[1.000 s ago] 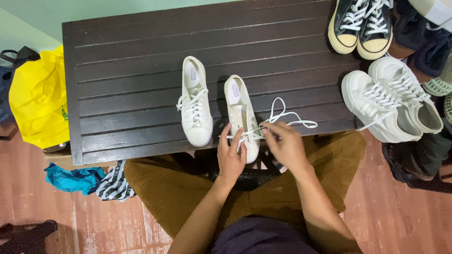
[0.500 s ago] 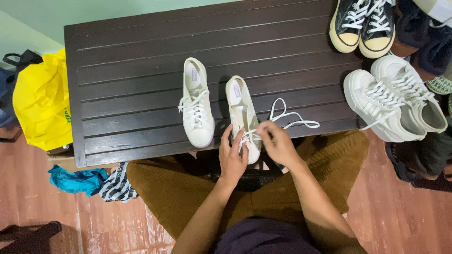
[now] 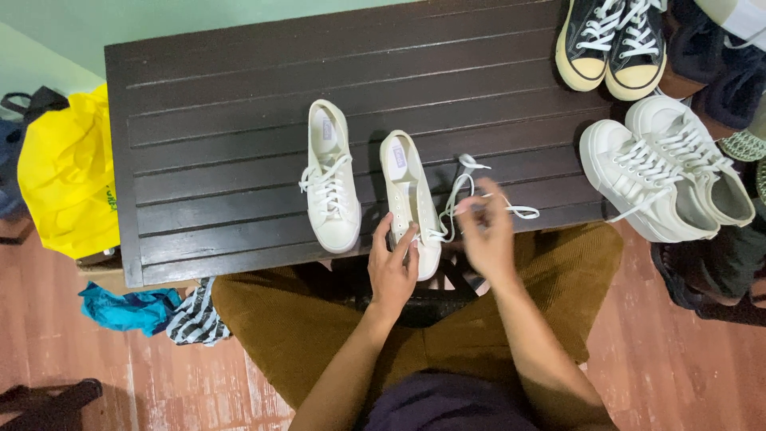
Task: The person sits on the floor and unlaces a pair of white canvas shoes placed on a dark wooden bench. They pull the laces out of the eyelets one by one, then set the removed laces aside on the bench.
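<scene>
Dark slatted wooden counter [image 3: 239,120] fills the view above a reddish plank floor, with a pale green wall behind. Near its front edge lies a white canvas low-top sneaker [image 3: 408,199], toe toward the person, its long white cotton lace [image 3: 459,187] pulled loose to the right. The left hand [image 3: 392,267] rests on the toe, fingers spread and lightly pressing, closed on nothing. The right hand [image 3: 487,235] is blurred; its fingers look pinched shut on the lace, drawn taut. The shoe is probably light and soft-sided, with a stiffer rubber sole; the toe cap or sole edge would give the firmest hold, while the lace is limp and likely to slip. A second white sneaker [image 3: 331,179], laced, lies just beside it. A small lilac label patch sits on each insole at the heel. A yellow fabric bag [image 3: 68,172] with a small green mark hangs left of the counter.
</scene>
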